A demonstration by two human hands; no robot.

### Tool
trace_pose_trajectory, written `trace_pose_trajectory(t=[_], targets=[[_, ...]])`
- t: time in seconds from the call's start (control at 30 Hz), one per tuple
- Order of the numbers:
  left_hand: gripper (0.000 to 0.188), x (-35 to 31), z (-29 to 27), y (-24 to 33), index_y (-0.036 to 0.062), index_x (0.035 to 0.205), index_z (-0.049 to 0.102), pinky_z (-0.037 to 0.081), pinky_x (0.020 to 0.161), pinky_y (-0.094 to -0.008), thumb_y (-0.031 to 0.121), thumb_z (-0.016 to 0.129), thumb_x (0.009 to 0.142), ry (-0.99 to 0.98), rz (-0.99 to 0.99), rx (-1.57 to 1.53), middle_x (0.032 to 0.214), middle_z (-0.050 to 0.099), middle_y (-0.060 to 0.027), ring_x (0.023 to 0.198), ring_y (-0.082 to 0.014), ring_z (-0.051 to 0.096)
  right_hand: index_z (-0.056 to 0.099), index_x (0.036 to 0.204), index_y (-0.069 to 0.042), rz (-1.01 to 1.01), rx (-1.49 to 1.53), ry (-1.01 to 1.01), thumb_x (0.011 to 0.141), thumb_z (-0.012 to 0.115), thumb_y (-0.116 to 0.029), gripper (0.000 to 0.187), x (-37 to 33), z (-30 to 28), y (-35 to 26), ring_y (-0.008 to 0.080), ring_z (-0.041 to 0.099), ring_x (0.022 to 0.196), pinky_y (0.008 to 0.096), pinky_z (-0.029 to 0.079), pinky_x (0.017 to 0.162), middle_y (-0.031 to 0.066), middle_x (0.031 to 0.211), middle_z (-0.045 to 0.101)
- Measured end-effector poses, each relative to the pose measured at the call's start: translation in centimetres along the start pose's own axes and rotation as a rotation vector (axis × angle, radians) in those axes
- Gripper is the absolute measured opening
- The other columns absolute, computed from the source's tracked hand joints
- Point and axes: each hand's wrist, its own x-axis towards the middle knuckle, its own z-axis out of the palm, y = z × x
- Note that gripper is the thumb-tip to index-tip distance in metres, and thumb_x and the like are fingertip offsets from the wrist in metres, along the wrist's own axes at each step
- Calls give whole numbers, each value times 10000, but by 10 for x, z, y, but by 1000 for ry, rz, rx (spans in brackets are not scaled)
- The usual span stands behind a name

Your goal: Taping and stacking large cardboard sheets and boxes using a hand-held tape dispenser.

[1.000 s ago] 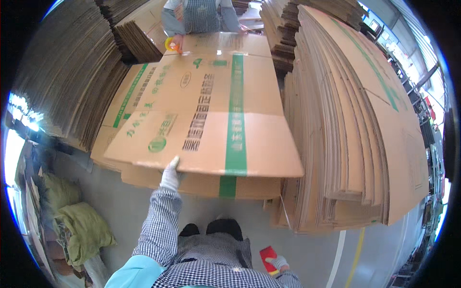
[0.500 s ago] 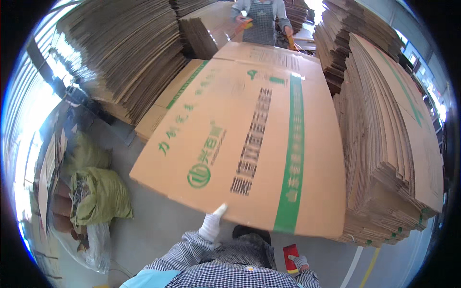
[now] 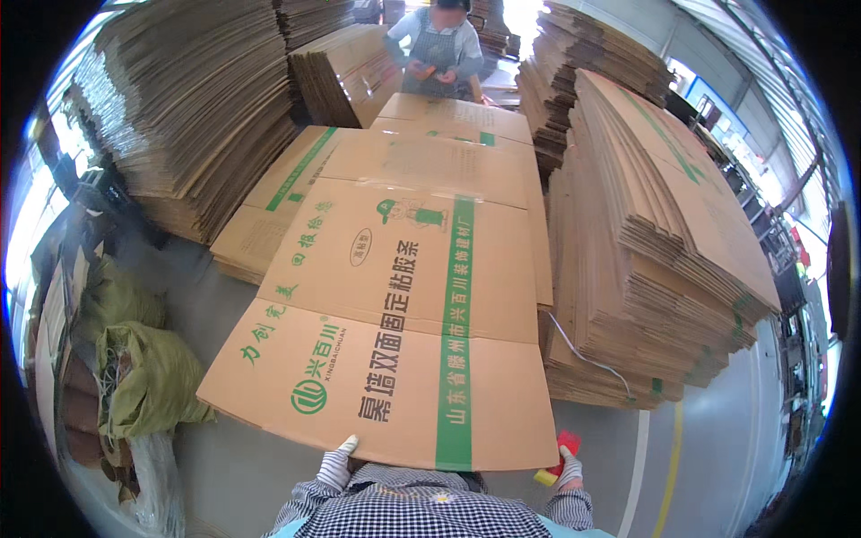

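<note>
A large flattened cardboard box (image 3: 502, 394) with green and black print lies before me, creased across its middle, its near edge at my waist. My left hand (image 3: 337, 464), in a whitish striped glove, is closed on that near edge, thumb on top and the other fingers hidden beneath. By the near right corner, my gloved right hand (image 3: 569, 470) grips a red-and-yellow hand-held object (image 3: 567, 446) whose exact kind I cannot make out. Whether the right hand also touches the cardboard, I cannot tell. More flattened cardboard lies under the far part of the box.
Tall cardboard stacks rise at the left (image 3: 193, 99) and right (image 3: 646, 233). A co-worker (image 3: 439, 54) in a checked apron stands beyond the box, holding something orange. Green woven sacks (image 3: 152, 377) sit on the left floor. A white strap (image 3: 583, 354) hangs by the right stack.
The cardboard's near edge has come closer to me and lower, and a crease now shows across it. My right hand has moved up to its corner. The co-worker's hands have drawn together.
</note>
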Motion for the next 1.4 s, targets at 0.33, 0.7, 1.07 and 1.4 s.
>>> trace_pose_trajectory(t=[0.33,0.7,1.07,1.4], targets=[[450,84,10,23,16,1315,528,505,965,-457,194,639,916,-149,109,198,1241,609,-120,1094,-275,612,609,1112,-5,-550,-614,687,685,813,-319,568,9,71,-20,281,665,888,418,540,805,150,1022,687],[633,54,40,86,32,1376,475,491,963,-467,442,587,906,-42,52,546,1256,588,-164,1107,-320,577,630,1170,40,-171,-449,582,657,847,-476,759,-73,183,-13,362,667,1052,406,527,907,226,1133,683],[463,38,33,109,38,1340,493,532,932,-469,207,625,929,-176,323,491,1218,605,-138,1140,-281,593,679,1062,-64,-272,-318,406,721,790,-427,510,-20,178,66,298,700,879,433,558,741,119,946,717],[352,-19,81,90,-1,1219,569,520,866,-335,38,671,884,57,687,505,1139,618,-73,996,-187,598,612,1114,8,-115,28,218,702,862,-279,560,-27,128,53,284,683,783,430,588,687,132,995,685]])
